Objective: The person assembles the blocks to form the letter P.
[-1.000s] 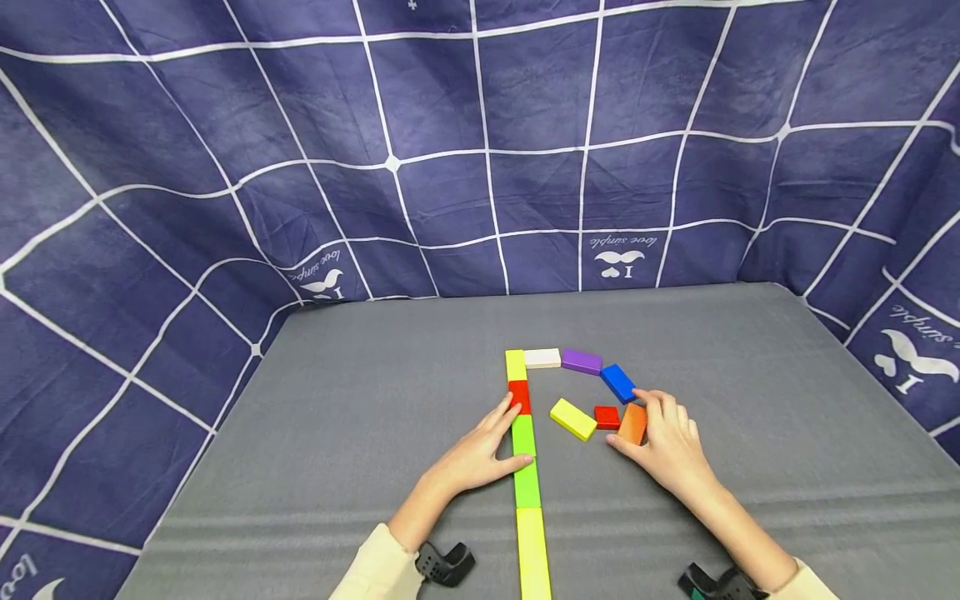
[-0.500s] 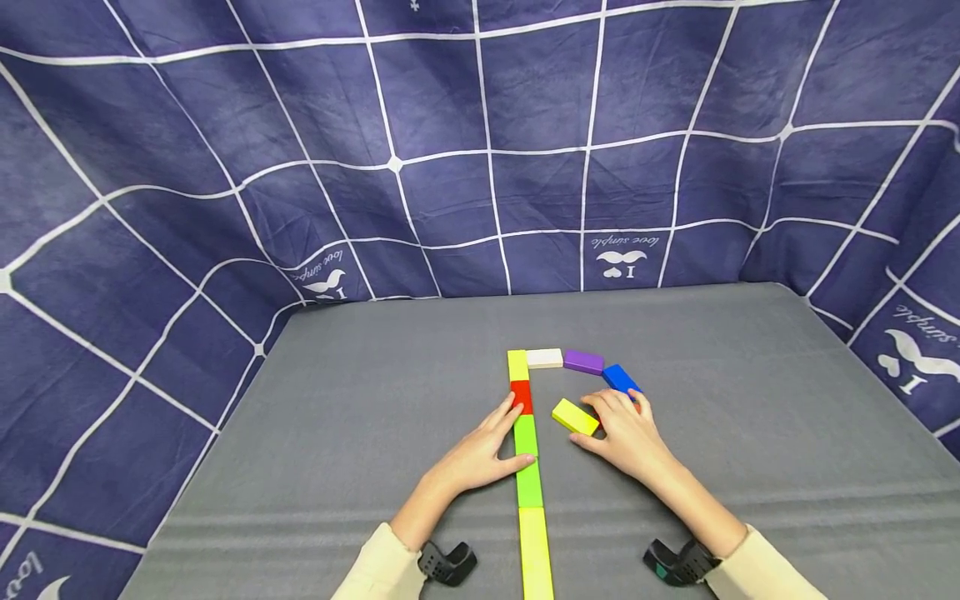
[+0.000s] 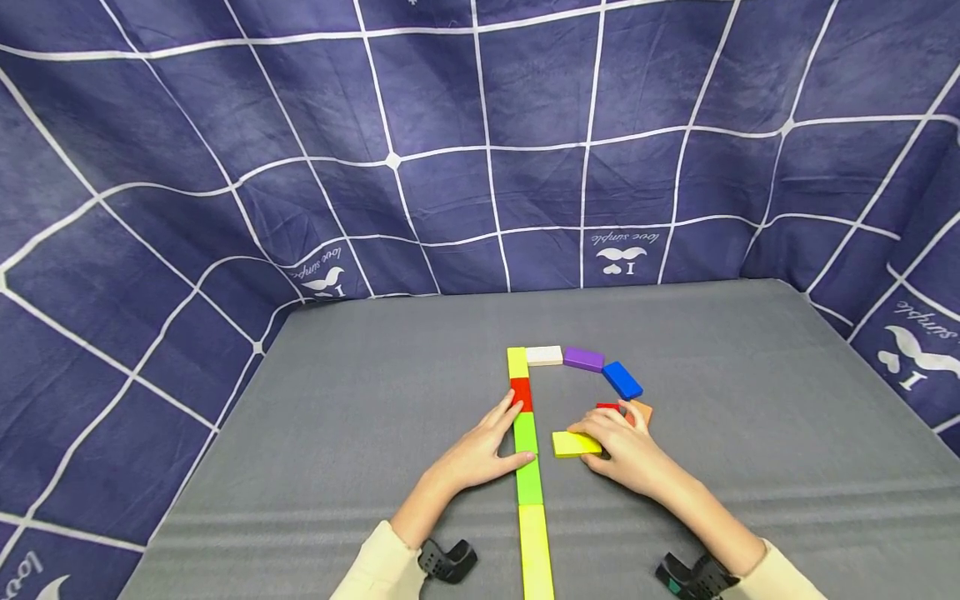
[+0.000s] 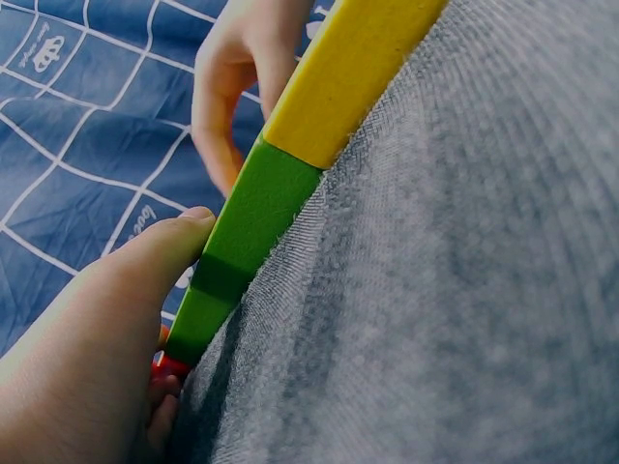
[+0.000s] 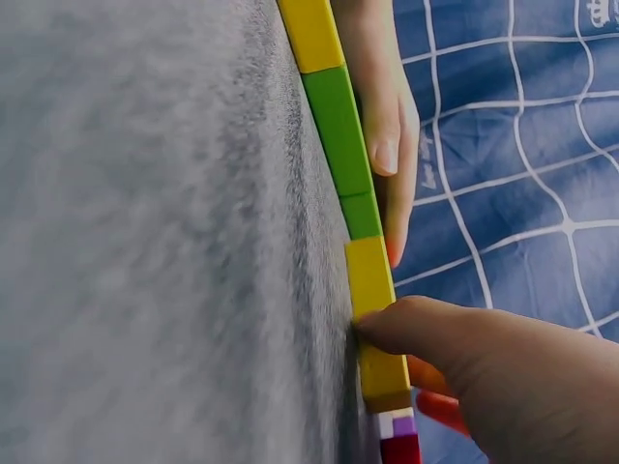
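Observation:
In the head view my right hand pinches a loose yellow block between thumb and fingers. The right wrist view has the thumb against that yellow block's side. My left hand lies along a straight column of blocks, its fingers relaxed. Its fingertips are at a red block, and its thumb is by the two green blocks. Beyond the right hand, partly covered by it, lie a small red block and an orange block.
A yellow block tops the column and another yellow block forms its near end. From the top, a white block, a purple block and a blue block curve rightward. A blue checked cloth hangs behind the grey table.
My right hand has left the orange block, moved left and taken hold of the yellow block, which has turned and shifted nearer me. The left hand stays in place.

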Demonstrator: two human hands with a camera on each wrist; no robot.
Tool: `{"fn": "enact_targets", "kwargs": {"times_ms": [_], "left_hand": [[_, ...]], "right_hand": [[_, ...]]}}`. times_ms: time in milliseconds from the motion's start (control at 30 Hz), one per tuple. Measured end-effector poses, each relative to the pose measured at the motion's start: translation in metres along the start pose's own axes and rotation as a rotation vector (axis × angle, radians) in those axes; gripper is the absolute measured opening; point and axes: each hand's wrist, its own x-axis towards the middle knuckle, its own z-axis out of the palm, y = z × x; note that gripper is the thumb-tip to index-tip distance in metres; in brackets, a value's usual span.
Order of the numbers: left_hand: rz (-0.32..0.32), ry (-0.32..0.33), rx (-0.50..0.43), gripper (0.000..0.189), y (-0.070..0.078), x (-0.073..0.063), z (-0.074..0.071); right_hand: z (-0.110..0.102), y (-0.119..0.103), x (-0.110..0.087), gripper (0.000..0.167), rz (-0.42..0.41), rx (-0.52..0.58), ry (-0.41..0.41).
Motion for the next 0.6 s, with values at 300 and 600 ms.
{"fn": "enact_targets", "kwargs": {"times_ms": [300,600], "left_hand": [[0.003,0.000,0.006,0.078,0.001,0.000,-0.001],[0.007,0.005,0.006,0.078,0.000,0.000,0.000]], "right_hand": [[-0.011,0.009,-0.020,0.050,0.025,0.034,-0.045],[-0.020,0.020,-0.028,0.048,-0.006,-0.005,-0.026]]}}
